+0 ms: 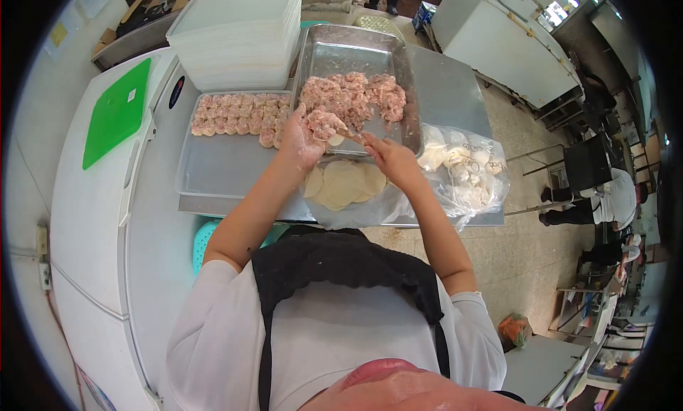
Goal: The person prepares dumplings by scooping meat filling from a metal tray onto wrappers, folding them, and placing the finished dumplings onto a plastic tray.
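Observation:
My left hand (pixel 302 142) is cupped around a lump of pink minced meat filling (pixel 324 124), at the near edge of a deep metal tray (pixel 415 83). A pale bit, perhaps a wrapper, shows under the lump. In my right hand (pixel 390 157) is a thin filling spatula (pixel 352 135), its tip against the lump. More minced meat (pixel 348 91) is heaped in the metal tray. Just below my hands lies a fanned stack of round dough wrappers (pixel 343 183). Left of them, rows of filled dumplings (pixel 238 113) sit at the far end of a shallow tray (pixel 213 170).
A clear plastic bag of pale dough pieces (pixel 466 165) lies to the right on the metal table (pixel 452 91). Stacked white plastic trays (pixel 235 41) stand behind the dumplings. A white freezer (pixel 92 204) with a green board (pixel 117 112) is at left. Other people (pixel 615 201) work farther right.

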Motion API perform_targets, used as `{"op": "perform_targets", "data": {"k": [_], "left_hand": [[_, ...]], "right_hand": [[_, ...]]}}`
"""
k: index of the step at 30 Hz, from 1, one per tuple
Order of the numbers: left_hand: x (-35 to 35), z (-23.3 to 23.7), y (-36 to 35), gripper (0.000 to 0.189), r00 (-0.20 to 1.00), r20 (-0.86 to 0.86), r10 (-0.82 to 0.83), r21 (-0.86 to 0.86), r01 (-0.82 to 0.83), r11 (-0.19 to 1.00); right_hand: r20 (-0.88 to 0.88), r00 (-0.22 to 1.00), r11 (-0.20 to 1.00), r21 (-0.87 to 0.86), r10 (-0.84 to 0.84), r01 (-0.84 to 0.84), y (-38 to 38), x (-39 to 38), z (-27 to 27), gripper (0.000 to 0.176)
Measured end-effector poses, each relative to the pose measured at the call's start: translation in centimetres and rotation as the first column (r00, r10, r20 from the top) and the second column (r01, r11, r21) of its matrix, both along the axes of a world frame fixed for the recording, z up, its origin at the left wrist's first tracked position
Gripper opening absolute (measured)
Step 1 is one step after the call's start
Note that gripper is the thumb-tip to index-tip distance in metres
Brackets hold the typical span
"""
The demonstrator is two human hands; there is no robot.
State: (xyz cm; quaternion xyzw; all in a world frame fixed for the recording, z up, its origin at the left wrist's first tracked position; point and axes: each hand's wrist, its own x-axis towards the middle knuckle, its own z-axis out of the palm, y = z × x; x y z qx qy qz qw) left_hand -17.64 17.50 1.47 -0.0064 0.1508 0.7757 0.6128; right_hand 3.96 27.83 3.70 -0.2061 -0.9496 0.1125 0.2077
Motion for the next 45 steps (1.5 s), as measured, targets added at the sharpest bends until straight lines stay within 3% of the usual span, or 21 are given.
{"op": "perform_targets", "data": {"k": [3, 9, 11, 14, 16, 18, 21, 23, 24, 26, 28, 31, 33, 36, 37, 38, 40, 41, 43, 44, 45], "left_hand": [[-1.3, -0.5, 1.4, 0.037, 0.989, 0.058, 0.135, -0.103, -0.128, 0.986], [-3.9, -4.0, 3.2, 0.044, 0.985, 0.169, 0.025, 0.291, -0.074, 0.954], [-1.3, 1.9, 3.6, 0.046, 0.954, 0.025, 0.299, -0.185, -0.29, 0.939], [-0.9, 1.4, 5.0, 0.049, 0.952, -0.037, 0.304, -0.205, -0.304, 0.93], [-3.2, -4.1, 5.0, 0.051, 0.963, 0.012, 0.27, -0.118, -0.267, 0.956], [-3.6, -5.3, 5.1, 0.054, 0.976, 0.045, 0.211, -0.039, -0.209, 0.977], [-2.8, -3.9, 5.7, 0.055, 0.954, -0.06, 0.294, -0.232, -0.3, 0.925], [-3.9, -7.0, 6.6, 0.059, 0.991, 0.105, 0.083, 0.064, -0.09, 0.994], [-2.5, -4.4, 7.0, 0.059, 0.991, 0.102, 0.085, 0.053, -0.091, 0.994], [1.7, 3.1, 8.2, 0.062, 0.959, -0.07, 0.273, -0.258, -0.282, 0.924], [0.7, 1.2, 8.9, 0.062, 0.962, -0.041, 0.269, -0.254, -0.27, 0.929], [-0.4, -1.2, 9.3, 0.06, 0.953, -0.148, 0.265, -0.327, -0.3, 0.896], [-0.6, -1.8, 9.6, 0.053, 0.964, -0.087, 0.25, -0.133, -0.26, 0.957], [-0.8, -0.4, 9.4, 0.047, 0.95, -0.007, 0.312, -0.117, -0.311, 0.943], [-1.8, -0.5, 8.6, 0.047, 0.996, 0.062, 0.06, 0.208, -0.072, 0.976], [-2.1, -0.9, 8.2, 0.047, 0.996, 0.061, 0.061, 0.208, -0.073, 0.975], [-0.9, 2.3, 6.9, 0.052, 0.876, -0.478, 0.074, -0.093, -0.134, 0.987], [-0.9, 2.7, 6.5, 0.052, 0.879, -0.473, 0.069, -0.091, -0.127, 0.988], [-1.1, 3.4, 5.5, 0.059, 0.494, -0.869, -0.005, -0.074, -0.12, 0.99], [-1.2, 3.8, 5.2, 0.059, 0.497, -0.868, -0.003, -0.071, -0.119, 0.99], [-1.2, 4.2, 4.8, 0.056, 0.292, -0.956, -0.007, -0.057, -0.165, 0.985]], "right_hand": [[0.095, 0.994, 0.997, 0.057, -0.06, 0.054, 1.1, -0.9, 2.0, 0.03], [0.044, 0.993, 0.982, 0.158, -0.112, 0.104, 0.6, -2.0, 5.1, 0.029], [0.032, 0.999, 0.988, 0.152, -0.042, 0.037, 1.3, -3.2, 3.5, 0.031], [0.124, 0.992, 0.994, 0.107, -0.002, -0.011, 5.2, -4.3, -2.5, 0.026], [0.278, 0.956, 0.987, 0.153, -0.096, 0.054, 8.1, -3.9, -3.6, 0.026], [0.29, 0.956, 0.995, 0.098, -0.05, 0.022, 9.7, -2.3, -2.3, 0.025], [0.242, 0.97, 1.0, -0.003, 0.004, -0.003, 8.8, -1.2, 2.5, 0.023], [0.177, 0.984, 0.998, -0.062, 0.012, -0.001, 8.0, -1.6, 2.4, 0.022], [0.2, 0.975, 0.989, -0.132, 0.093, -0.067, 7.8, -2.0, 1.4, 0.025], [0.217, 0.961, 0.967, -0.221, 0.173, -0.124, 8.3, -1.7, 0.8, 0.028], [0.373, 0.919, 0.989, -0.12, 0.125, -0.086, 10.2, -1.4, 2.9, 0.031], [0.228, 0.968, 0.994, -0.043, 0.104, -0.097, 8.8, -0.8, 4.5, 0.026], [0.244, 0.958, 0.986, -0.113, 0.149, -0.124, 8.4, -1.6, 2.6, 0.026], [0.129, 0.963, 0.958, -0.194, 0.238, -0.211, 9.8, -1.6, 2.4, 0.027], [-0.004, 0.964, 0.943, -0.206, 0.267, -0.262, 10.6, -1.5, 2.6, 0.028], [-0.005, 0.963, 0.942, -0.206, 0.268, -0.263, 11.2, -1.5, 2.3, 0.028], [-0.133, 0.986, 0.851, -0.504, 0.096, -0.15, 11.8, -1.5, 1.8, 0.032], [-0.127, 0.988, 0.852, -0.503, 0.089, -0.142, 11.5, -1.5, 2.1, 0.032], [0.092, 0.988, 0.51, -0.86, 0.125, 0.015, 10.5, -1.8, 3.8, 0.035], [0.095, 0.988, 0.513, -0.858, 0.124, 0.018, 10.1, -2.0, 4.1, 0.035], [0.095, 0.985, 0.511, -0.859, 0.144, 0.008, 9.9, -2.1, 4.4, 0.036]]}}
